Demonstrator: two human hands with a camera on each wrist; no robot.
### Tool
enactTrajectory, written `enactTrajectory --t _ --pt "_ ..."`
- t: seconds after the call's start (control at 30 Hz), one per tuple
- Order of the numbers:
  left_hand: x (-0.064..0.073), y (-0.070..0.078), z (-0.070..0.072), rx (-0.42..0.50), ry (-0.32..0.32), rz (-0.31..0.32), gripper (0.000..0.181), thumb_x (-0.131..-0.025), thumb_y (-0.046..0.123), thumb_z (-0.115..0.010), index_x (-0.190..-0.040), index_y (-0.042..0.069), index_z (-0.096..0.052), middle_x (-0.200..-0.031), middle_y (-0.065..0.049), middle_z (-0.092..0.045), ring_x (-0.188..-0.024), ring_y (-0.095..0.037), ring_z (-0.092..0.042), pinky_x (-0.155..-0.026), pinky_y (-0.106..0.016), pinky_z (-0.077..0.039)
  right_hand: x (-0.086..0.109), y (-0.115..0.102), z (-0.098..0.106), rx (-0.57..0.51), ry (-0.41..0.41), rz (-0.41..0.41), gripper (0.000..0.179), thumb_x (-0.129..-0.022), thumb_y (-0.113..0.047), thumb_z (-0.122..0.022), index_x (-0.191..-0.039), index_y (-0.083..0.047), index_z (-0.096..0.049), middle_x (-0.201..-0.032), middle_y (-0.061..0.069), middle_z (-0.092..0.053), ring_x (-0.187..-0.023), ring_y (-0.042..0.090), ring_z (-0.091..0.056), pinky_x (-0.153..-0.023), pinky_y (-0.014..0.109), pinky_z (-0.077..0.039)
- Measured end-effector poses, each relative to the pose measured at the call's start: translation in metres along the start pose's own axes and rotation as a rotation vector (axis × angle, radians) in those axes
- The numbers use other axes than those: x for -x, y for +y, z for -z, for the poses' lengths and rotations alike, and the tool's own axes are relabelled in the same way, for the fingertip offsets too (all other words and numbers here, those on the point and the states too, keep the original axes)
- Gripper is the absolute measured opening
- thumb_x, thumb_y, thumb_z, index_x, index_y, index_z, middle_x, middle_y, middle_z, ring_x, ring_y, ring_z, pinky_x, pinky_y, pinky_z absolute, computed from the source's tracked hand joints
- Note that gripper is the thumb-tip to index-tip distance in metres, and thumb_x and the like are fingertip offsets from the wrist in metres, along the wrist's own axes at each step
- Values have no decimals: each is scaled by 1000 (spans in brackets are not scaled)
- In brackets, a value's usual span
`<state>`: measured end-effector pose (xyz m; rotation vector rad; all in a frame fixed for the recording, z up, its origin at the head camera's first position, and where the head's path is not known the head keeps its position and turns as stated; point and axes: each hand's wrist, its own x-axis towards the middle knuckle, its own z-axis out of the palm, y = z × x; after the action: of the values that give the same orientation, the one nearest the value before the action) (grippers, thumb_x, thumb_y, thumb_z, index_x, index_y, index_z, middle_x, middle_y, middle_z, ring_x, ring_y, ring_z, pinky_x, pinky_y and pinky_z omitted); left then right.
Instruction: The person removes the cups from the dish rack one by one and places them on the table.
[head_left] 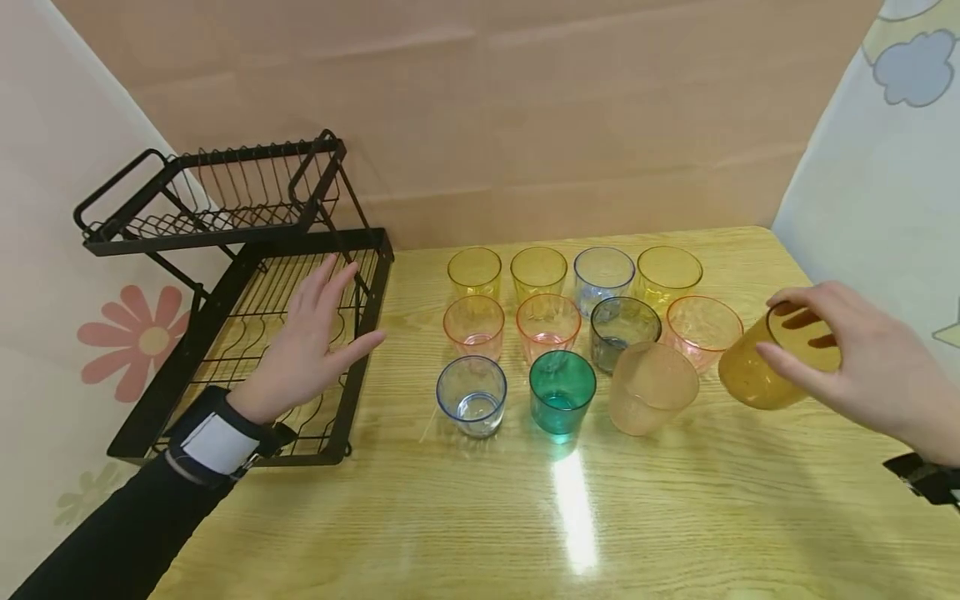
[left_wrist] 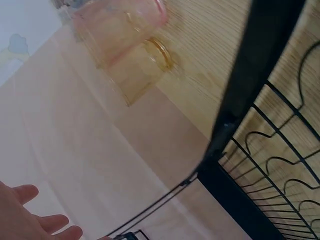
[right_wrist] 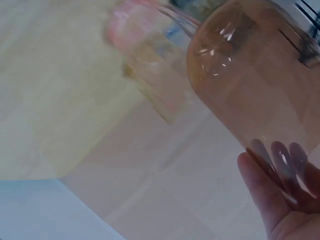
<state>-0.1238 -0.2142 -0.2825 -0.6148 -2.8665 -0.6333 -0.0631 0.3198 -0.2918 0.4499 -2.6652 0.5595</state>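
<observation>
My right hand (head_left: 862,358) grips an amber glass (head_left: 772,367) by its rim, fingers inside and thumb outside, tilted at the right end of the glasses. In the right wrist view the amber glass (right_wrist: 250,75) looms large, fingers visible through its wall. Nearest to it stand a peach frosted glass (head_left: 651,392) and a pink glass (head_left: 705,329). My left hand (head_left: 303,342) hovers over the dish rack (head_left: 330,446) with fingers spread, holding nothing. Its fingertips (left_wrist: 67,220) show at the lower left of the left wrist view.
Rows of coloured glasses stand on the wooden table (head_left: 480,517), among them a clear blue-rimmed glass (head_left: 472,396), a green glass (head_left: 562,392) and a grey glass (head_left: 625,333). Yellow glasses (head_left: 475,275) line the back. The rack's upper tier (head_left: 217,196) rises at the left, beside the wall.
</observation>
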Motion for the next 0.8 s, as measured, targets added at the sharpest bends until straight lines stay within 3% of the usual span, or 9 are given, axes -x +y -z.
enactTrajectory --t 0.17,0.27,0.5,0.8 --pt "7 -9 -6 -28 36 -17 88 -92 47 -63 -156 12 -14 -161 -15 2 -145 -39 0 -97 -74 -24 15 4 -29 74 -32 105 47 -77 -27 -81 -112 -7 -57 -103 5 -56 -86 29 -59 -60 33 -46" --pt "9 -11 -9 -17 42 -12 88 -92 46 -64 -156 11 -15 -161 -15 2 -145 -41 0 -97 -74 -23 20 6 -43 68 -47 124 48 -75 -30 -82 -111 -8 -57 -102 5 -56 -85 29 -61 -55 40 -47" --pt "11 -14 -16 -33 47 -18 86 -92 45 -65 -154 8 -19 -159 -20 -4 -143 -44 -6 -98 -73 -25 33 11 -63 31 -76 91 51 -75 -32 -82 -113 -8 -57 -101 6 -56 -84 30 -62 -49 36 -46" --pt "10 -15 -25 -18 13 -3 87 -93 47 -62 -156 13 -14 -160 -17 2 -143 -46 -3 -99 -74 -21 37 9 -70 53 -41 57 58 -76 -38 -80 -117 -5 -55 -106 11 -51 -81 30 -57 -43 35 -41"
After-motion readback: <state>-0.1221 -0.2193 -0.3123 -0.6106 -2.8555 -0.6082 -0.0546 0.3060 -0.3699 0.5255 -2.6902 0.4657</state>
